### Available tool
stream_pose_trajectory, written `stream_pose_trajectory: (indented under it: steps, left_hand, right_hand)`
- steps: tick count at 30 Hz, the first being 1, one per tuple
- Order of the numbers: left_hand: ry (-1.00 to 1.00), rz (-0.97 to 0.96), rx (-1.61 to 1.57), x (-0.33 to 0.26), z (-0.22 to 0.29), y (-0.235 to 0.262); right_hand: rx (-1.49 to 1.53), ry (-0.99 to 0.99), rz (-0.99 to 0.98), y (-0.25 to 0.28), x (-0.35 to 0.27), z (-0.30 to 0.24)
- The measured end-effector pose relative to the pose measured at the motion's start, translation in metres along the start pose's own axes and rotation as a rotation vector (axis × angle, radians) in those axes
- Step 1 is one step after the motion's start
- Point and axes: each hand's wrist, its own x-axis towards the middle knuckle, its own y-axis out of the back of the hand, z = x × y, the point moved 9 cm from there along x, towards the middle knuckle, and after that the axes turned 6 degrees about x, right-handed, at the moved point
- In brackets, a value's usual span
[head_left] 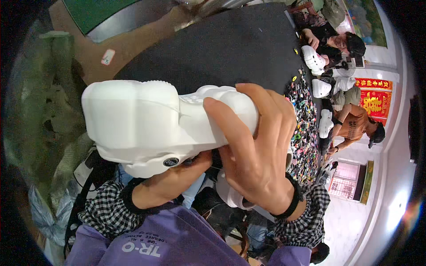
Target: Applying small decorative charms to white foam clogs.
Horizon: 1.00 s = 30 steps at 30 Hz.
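A chunky white clog [133,117] with a round dark rivet fills the middle of the view, tilted on its side. My right hand [259,142] is closed round its right-hand end, index and middle fingers stretched over the upper surface. From below, my left hand [199,162] reaches behind the clog, near the rivet; its fingers are hidden there. Behind my right wrist, a pale rounded thing [230,188] shows in part, low in my lap.
Behind the clog spreads a black tabletop [222,44]. Small colourful charms [306,133] lie heaped along its right side, beside more white clogs [321,88]. Two people [355,122] sit across there. At left stands a greenish plastic sack [49,102]; a small card [107,56] lies near it.
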Motion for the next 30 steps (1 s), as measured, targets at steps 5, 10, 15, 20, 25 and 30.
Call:
stream_pose_trajectory:
  steps: [5, 10, 15, 20, 25, 30]
  left_hand:
    - [-0.374, -0.074, 0.952, -0.011, 0.025, -0.022]
    - [-0.220, -0.049, 0.494, 0.006, 0.020, -0.007]
    - [0.245, 0.268, -0.414, 0.011, -0.007, 0.011]
    - [0.414, 0.085, -0.582, 0.013, -0.016, -0.002]
    - [0.353, 0.101, -0.671, 0.014, -0.015, -0.007]
    - [0.451, -0.019, -0.712, 0.026, -0.006, -0.008]
  right_hand:
    - [-0.070, 0.027, 0.039, -0.003, 0.002, -0.001]
    - [-0.105, 0.016, 0.084, -0.001, 0.002, -0.003]
    - [-0.041, 0.009, 0.103, 0.004, -0.003, 0.001]
    - [-0.005, -0.007, 0.071, 0.013, -0.016, 0.011]
    - [0.264, -0.042, 0.090, 0.036, -0.040, 0.023]
    - [0.452, -0.177, 0.238, 0.058, -0.102, 0.042]
